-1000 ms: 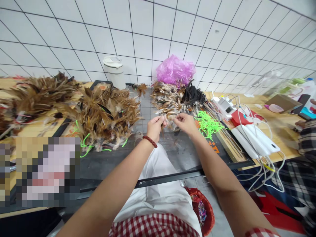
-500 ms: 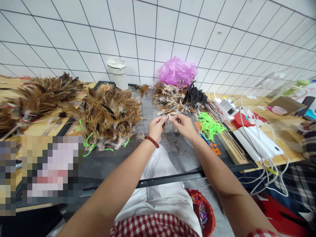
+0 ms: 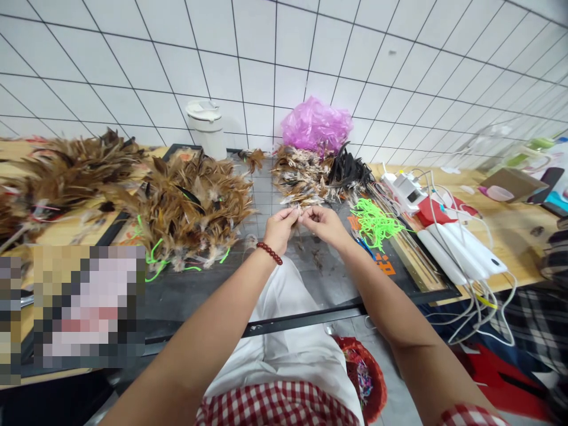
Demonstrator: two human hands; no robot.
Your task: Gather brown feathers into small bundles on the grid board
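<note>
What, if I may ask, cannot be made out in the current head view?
All in the head view:
Anything between the fingertips of the left hand and right hand: too small, partly covered by them.
Pixelated patch, lower left: mosaic hides what lies there.
Purple bag: crumpled plastic obscures any contents.
Plaid clothing: cut off by the right edge.
Red basket: partly hidden behind white clothing.

Single head-worn view, close above hands [image 3: 280, 229], facing forward and down; tiled wall [image 3: 257, 38] beyond.

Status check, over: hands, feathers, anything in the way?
Left hand and right hand close, almost touching; anything held too small to tell. Feathers heaped left and ahead. Green cords beside right wrist, not between hands.
</note>
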